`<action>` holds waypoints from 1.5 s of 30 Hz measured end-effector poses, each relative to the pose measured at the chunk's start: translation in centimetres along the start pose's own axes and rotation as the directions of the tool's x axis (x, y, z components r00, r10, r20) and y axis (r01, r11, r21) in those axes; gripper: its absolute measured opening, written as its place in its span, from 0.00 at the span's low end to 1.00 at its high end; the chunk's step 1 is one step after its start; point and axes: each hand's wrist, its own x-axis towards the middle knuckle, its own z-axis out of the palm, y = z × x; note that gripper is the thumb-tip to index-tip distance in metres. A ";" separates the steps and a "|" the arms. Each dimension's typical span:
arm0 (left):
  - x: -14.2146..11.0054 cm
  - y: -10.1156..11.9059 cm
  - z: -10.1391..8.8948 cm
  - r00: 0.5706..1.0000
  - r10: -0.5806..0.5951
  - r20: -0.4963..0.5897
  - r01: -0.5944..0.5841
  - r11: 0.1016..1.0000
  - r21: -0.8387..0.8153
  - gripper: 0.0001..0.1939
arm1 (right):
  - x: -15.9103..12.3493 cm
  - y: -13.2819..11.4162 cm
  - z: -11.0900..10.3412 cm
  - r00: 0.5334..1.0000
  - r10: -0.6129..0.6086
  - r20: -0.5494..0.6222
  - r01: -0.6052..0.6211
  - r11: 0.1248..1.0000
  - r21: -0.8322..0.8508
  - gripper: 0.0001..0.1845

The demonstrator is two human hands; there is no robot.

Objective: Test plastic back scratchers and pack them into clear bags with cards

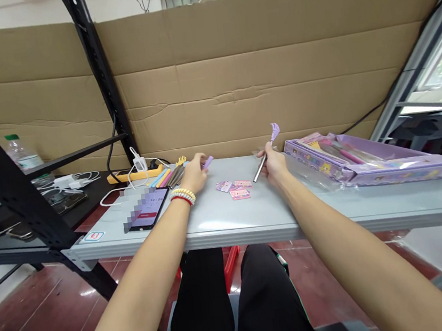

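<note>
Phone (148, 209) left of cards (240, 194), box (399, 169) right, cardboard (266, 74) behind

Cards (241, 194): txt too sm.; phone (153, 209) pt. blurred.

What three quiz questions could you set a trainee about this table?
1. What does the right hand hold: (a) a bottle, (b) a silvery rod with a purple tip, (c) a cable?
2. True or false: the phone lies nearer the left hand than the right.
3. Fill in: the small pink cards lie on the table between the person's ____.

Key: 1 b; 2 true; 3 hands.
</note>
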 end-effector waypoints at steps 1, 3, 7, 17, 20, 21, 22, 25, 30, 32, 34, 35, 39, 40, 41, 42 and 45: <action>-0.3 0.6 0.4 0.998 0.050 0.044 -0.048 0.998 -0.028 0.19 | -0.2 -0.1 0.0 0.999 -0.002 0.046 0.001 0.999 0.038 0.25; -0.7 1.5 0.9 0.985 0.125 0.118 -0.121 0.992 -0.042 0.16 | -0.4 -0.2 0.1 0.994 -0.005 0.113 -0.006 0.995 0.098 0.24; -1.0 2.0 1.0 0.971 0.168 0.168 -0.162 0.986 -0.048 0.14 | -0.5 0.0 0.3 0.992 0.001 0.129 -0.014 0.995 0.101 0.22; -1.2 2.2 0.8 0.964 0.177 0.199 -0.151 0.979 -0.139 0.17 | -0.2 0.7 0.7 0.981 -0.004 0.196 -0.015 0.995 0.097 0.15; -1.3 2.4 0.7 0.961 0.170 0.219 -0.116 0.964 -0.239 0.17 | -0.7 0.6 0.8 0.964 -0.007 0.267 -0.017 0.996 0.087 0.14; -1.3 2.6 0.6 0.954 0.166 0.250 -0.091 0.954 -0.285 0.16 | -1.0 0.7 1.0 0.952 -0.004 0.306 -0.018 0.997 0.070 0.14; -1.4 2.9 0.6 0.943 0.165 0.288 -0.063 0.941 -0.333 0.16 | -1.3 0.8 1.3 0.937 -0.002 0.349 -0.016 0.999 0.049 0.14; -1.5 3.8 0.6 0.921 0.163 0.355 0.018 0.889 -0.457 0.17 | -2.2 1.1 2.1 0.887 -0.020 0.461 0.022 1.000 0.000 0.14; -1.6 4.6 0.8 0.935 0.174 0.310 0.005 0.865 -0.502 0.19 | -2.5 -0.6 1.9 0.892 -0.109 0.438 0.035 0.984 0.175 0.10; -1.6 4.7 0.9 0.934 0.206 0.291 -0.059 0.894 -0.444 0.19 | -2.4 -2.0 1.3 0.915 -0.146 0.375 0.000 0.932 0.363 0.10; -1.8 5.0 0.9 0.932 0.217 0.289 -0.114 0.935 -0.335 0.20 | -2.6 -3.1 1.0 0.940 -0.192 0.283 0.029 0.870 0.492 0.18; -2.0 5.2 0.9 0.929 0.221 0.296 -0.141 0.953 -0.268 0.21 | -2.8 -3.3 1.0 0.949 -0.209 0.234 0.060 0.854 0.517 0.23; -2.8 6.3 0.9 0.906 0.250 0.343 -0.265 0.964 -0.004 0.23 | -4.7 -2.7 1.8 0.969 -0.219 0.111 0.122 0.822 0.556 0.30; -3.0 6.6 0.9 0.899 0.251 0.357 -0.285 0.958 0.044 0.22 | -5.2 -2.4 2.1 0.972 -0.211 0.101 0.115 0.808 0.578 0.29; -3.2 6.8 0.9 0.895 0.247 0.371 -0.297 0.951 0.084 0.21 | -5.7 -2.1 2.2 0.975 -0.202 0.097 0.105 0.794 0.598 0.29; -3.4 7.0 0.9 0.892 0.240 0.383 -0.304 0.946 0.116 0.21 | -6.1 -1.9 2.4 0.976 -0.196 0.092 0.100 0.786 0.610 0.29; -3.6 7.2 0.8 0.884 0.227 0.409 -0.317 0.933 0.168 0.20 | -6.9 -1.5 2.5 0.978 -0.202 0.059 0.133 0.812 0.568 0.29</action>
